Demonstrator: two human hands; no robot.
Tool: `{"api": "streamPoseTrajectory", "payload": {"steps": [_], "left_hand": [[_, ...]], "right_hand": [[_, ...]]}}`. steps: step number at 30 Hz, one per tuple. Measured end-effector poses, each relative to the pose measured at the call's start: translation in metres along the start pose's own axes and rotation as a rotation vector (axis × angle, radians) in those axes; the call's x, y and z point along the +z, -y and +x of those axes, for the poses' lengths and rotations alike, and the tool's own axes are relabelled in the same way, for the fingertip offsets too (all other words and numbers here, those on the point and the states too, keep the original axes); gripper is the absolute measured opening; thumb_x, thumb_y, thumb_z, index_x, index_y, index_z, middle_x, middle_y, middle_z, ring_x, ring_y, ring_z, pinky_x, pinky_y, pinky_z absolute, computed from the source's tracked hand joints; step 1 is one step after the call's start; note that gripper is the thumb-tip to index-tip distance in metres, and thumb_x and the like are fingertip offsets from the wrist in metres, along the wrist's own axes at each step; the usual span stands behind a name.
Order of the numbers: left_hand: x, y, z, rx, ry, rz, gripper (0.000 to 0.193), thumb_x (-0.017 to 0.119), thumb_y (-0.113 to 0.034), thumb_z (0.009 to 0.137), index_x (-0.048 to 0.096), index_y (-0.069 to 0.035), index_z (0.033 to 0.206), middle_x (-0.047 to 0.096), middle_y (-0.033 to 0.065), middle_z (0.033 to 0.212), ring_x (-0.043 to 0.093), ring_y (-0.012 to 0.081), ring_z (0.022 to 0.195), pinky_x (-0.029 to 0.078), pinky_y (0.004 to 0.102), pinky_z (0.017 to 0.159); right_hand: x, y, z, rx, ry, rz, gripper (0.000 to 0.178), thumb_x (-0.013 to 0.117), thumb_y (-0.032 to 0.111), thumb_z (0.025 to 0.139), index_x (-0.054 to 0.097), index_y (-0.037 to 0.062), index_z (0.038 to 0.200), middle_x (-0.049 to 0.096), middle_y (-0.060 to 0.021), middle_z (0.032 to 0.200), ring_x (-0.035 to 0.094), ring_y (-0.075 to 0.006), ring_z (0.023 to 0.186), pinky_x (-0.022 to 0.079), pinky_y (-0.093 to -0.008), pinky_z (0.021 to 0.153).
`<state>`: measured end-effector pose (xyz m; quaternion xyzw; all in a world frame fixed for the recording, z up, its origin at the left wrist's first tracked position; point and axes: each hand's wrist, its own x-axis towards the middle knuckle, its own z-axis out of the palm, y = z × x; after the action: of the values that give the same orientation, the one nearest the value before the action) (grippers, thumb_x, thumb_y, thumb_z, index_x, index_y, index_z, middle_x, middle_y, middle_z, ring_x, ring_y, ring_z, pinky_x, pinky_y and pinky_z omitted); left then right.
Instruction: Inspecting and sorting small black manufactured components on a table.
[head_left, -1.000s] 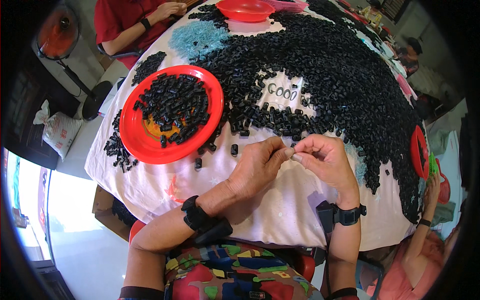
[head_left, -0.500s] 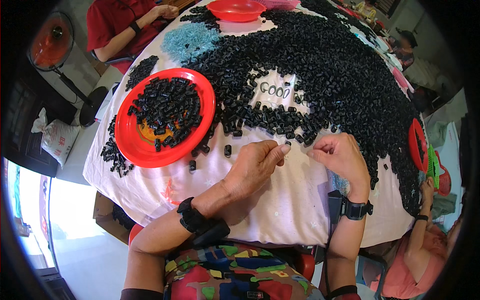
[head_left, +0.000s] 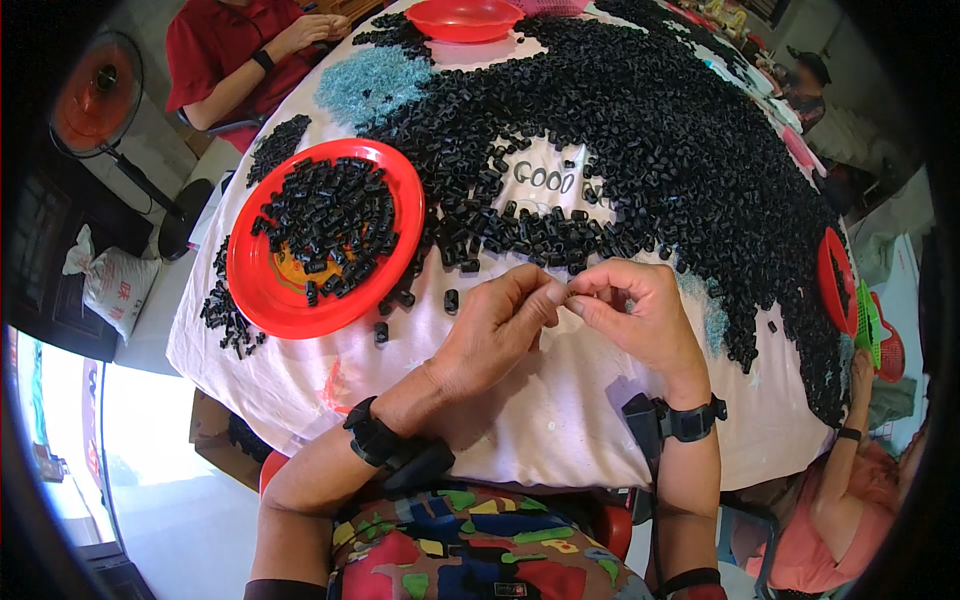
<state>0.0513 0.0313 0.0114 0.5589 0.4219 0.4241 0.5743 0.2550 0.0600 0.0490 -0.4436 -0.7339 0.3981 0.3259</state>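
Above the near part of the cloth-covered table (head_left: 560, 430), my two hands meet at the fingertips. My left hand (head_left: 495, 330) is closed in a pinch on a small black plastic piece, mostly hidden now by the thumb and fingers. Thumb and forefinger of my right hand (head_left: 645, 315) are pressed together against the left fingertips; what they hold is too small to make out. Just beyond both hands spreads a wide heap of small black plastic pieces (head_left: 650, 130). Left of my hands, a red plate (head_left: 240, 275) carries more of these pieces.
Small clear bluish pieces (head_left: 372, 88) lie heaped at the far left, with more beside my right hand. A red basin (head_left: 465, 20) stands at the far edge. Co-workers sit at the far left (head_left: 215, 70) and near right (head_left: 835, 510). A fan (head_left: 100, 95) stands left.
My right hand has moved left, and its fingertips now meet those of my left hand. The black piece that showed at my left fingertips is now mostly covered.
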Motion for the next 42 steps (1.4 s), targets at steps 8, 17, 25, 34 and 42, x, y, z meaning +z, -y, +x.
{"api": "streamPoseTrajectory", "payload": {"steps": [8,17,25,34,42], "left_hand": [[-0.003,-0.003,-0.002,0.102,0.04,0.168,0.031,0.053,-0.033,0.11,0.063,-0.004,0.102,0.052,-0.0051,0.077,0.046,0.0034,0.068,0.039,0.0223,0.059],[-0.007,0.002,-0.002,-0.052,0.14,-0.206,0.034,0.048,-0.034,0.111,0.062,-0.005,0.099,0.056,-0.0021,0.08,0.05,0.0058,0.07,0.043,0.0229,0.061],[-0.009,0.0,-0.001,-0.046,0.136,-0.238,0.03,0.049,-0.033,0.111,0.064,-0.008,0.101,0.057,-0.0042,0.08,0.048,0.0032,0.069,0.04,0.0205,0.058],[-0.017,-0.008,0.002,0.229,-0.008,0.606,0.022,0.07,-0.011,0.094,0.071,-0.001,0.113,0.066,0.0114,0.095,0.065,0.0196,0.078,0.053,0.0351,0.07],[-0.012,-0.004,-0.003,0.233,-0.026,0.675,0.025,0.07,-0.008,0.09,0.07,0.0,0.114,0.062,0.0172,0.105,0.065,0.0364,0.097,0.053,0.0426,0.081]], "right_hand": [[-0.001,0.004,0.0,-0.159,-0.02,-0.084,0.009,0.078,0.001,0.085,0.076,0.0016,0.094,0.066,0.0001,0.074,0.056,-0.0039,0.063,0.045,-0.0222,0.057],[-0.003,0.0,0.0,-0.315,-0.009,-0.077,0.016,0.077,-0.004,0.083,0.077,0.003,0.097,0.069,-0.0035,0.08,0.061,-0.0074,0.067,0.047,-0.0224,0.059],[0.001,0.003,0.003,-0.308,-0.01,-0.028,0.018,0.078,-0.003,0.083,0.077,0.0058,0.099,0.073,-0.0036,0.092,0.062,-0.007,0.072,0.046,-0.0213,0.056],[-0.004,-0.007,0.002,-0.123,-0.207,0.004,0.005,0.075,0.008,0.086,0.074,0.004,0.09,0.067,0.0052,0.074,0.052,0.0009,0.064,0.037,-0.0177,0.054],[-0.002,-0.009,0.003,-0.101,-0.167,0.001,0.005,0.073,0.008,0.087,0.073,0.0039,0.088,0.068,0.0045,0.075,0.053,0.0006,0.064,0.039,-0.0178,0.055]]}}
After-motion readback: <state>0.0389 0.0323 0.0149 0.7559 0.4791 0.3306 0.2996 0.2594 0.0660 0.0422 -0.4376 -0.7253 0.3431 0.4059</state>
